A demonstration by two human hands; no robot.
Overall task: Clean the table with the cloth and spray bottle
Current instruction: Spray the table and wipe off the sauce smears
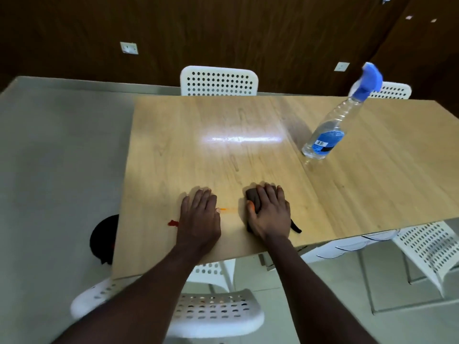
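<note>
White perforated chairs (pixel 218 81) stand before dark paneling (pixel 248 33).

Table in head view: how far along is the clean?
Done: nothing certain; the spray bottle stands apart on the table, no hand on it. In hand: the right hand grips the dark cloth against the table near the front edge; the left hand rests flat beside it. Left: a red stain by the left hand and an orange streak between the hands.
</note>
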